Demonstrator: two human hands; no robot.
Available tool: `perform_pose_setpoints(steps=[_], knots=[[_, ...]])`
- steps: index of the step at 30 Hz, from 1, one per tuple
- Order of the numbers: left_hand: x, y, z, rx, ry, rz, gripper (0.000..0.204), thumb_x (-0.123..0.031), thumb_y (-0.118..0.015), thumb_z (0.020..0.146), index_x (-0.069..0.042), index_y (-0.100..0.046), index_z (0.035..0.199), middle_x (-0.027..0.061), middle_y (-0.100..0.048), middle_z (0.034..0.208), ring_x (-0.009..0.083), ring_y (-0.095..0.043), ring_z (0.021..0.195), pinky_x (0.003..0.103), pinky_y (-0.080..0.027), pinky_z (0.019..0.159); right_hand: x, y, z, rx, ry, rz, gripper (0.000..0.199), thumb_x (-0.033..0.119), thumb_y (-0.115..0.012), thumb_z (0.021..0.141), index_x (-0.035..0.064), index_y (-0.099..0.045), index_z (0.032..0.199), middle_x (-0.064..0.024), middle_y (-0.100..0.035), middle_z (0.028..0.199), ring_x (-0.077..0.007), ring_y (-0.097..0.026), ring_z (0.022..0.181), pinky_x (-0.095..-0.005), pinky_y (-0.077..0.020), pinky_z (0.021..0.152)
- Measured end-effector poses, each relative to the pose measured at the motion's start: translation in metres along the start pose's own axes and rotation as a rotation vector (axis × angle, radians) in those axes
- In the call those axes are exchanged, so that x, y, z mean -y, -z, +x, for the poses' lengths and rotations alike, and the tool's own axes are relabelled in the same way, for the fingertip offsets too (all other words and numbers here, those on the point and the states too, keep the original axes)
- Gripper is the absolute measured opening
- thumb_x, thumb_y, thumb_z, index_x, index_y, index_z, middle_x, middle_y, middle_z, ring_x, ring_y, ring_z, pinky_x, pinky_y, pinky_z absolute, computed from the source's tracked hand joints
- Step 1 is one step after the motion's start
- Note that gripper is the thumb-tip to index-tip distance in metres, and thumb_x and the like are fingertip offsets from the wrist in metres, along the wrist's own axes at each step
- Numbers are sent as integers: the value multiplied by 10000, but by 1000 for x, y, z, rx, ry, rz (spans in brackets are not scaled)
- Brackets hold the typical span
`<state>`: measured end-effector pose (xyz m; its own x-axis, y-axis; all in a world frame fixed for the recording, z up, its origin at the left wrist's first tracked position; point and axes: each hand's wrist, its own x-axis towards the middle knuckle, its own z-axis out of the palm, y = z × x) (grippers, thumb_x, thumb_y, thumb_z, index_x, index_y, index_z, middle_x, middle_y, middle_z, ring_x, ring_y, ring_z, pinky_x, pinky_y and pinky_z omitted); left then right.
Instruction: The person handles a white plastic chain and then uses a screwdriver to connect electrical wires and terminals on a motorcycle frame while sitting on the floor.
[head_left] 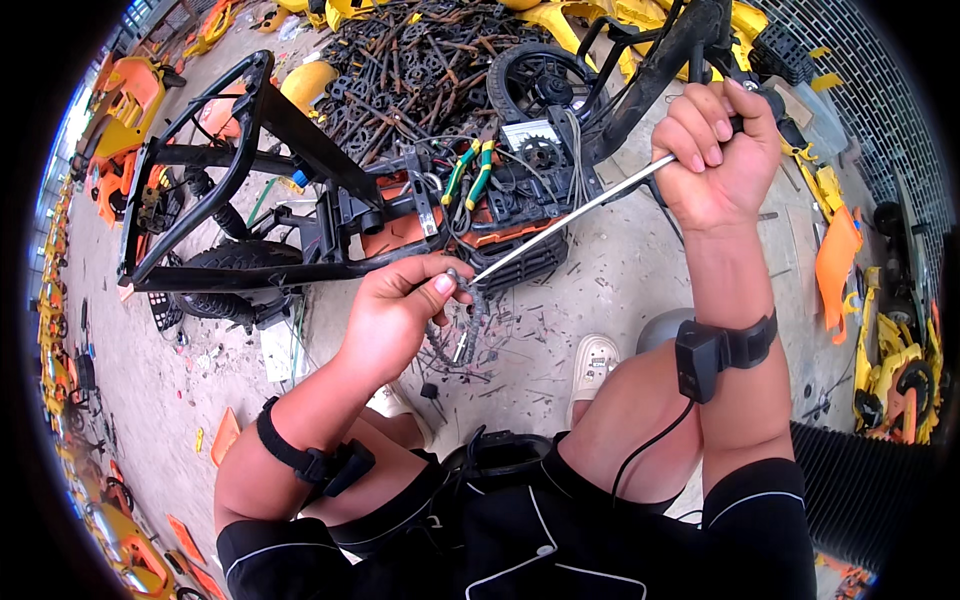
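My right hand [718, 155] is raised at the right, closed in a fist round the dark handle of a long screwdriver [575, 217]. Its pale metal shaft slopes down to the left, and the tip meets a dark grey cable [474, 325] at my left hand. My left hand [395, 308] pinches the upper part of this cable between thumb and fingers, and the looped lower part hangs below. Whether the tip is inside the cable or only against it I cannot tell. Pliers [470, 175] with green and yellow handles lie on the vehicle frame just beyond.
A black two-wheeler frame [240, 150] lies ahead, its rear tyre [235, 275] at the left. Behind it are a heap of rusty metal parts [400, 75] and a wheel [540, 85]. Yellow and orange panels [838, 260] line both sides. Small scraps litter the concrete floor [530, 390].
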<state>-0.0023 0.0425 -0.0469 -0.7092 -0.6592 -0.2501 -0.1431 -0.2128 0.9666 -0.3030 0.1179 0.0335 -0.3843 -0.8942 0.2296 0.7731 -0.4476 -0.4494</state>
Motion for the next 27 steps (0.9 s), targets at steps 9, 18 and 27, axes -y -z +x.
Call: perform_pose_setpoints(steps=[9,18,27], knots=[[-2,15,24,-7,43,204,275,-219,-475,1043,-11,-654,1067,20,-620,828,58,-590,691,216,-403,549,-10,-3,-4,-39,-77,12,297,159,-558,912,132,-416,653,34,-403,583,-82,-339,439,-242,-285,410],[-4,17,16,28,218,-185,309,-262,-469,1048,-12,-616,1154,67,-674,966,59,-573,707,186,-327,494,0,12,-3,-217,34,-41,269,110,-583,904,111,-443,674,26,-392,588,-91,-338,448,-239,-285,427],[-6,14,8,32,196,-237,271,-262,-501,1036,-32,-623,1111,56,-693,993,41,-559,690,178,-328,504,2,9,-15,-370,138,-5,258,133,-598,913,110,-443,709,23,-389,606,-104,-353,475,-260,-302,469]])
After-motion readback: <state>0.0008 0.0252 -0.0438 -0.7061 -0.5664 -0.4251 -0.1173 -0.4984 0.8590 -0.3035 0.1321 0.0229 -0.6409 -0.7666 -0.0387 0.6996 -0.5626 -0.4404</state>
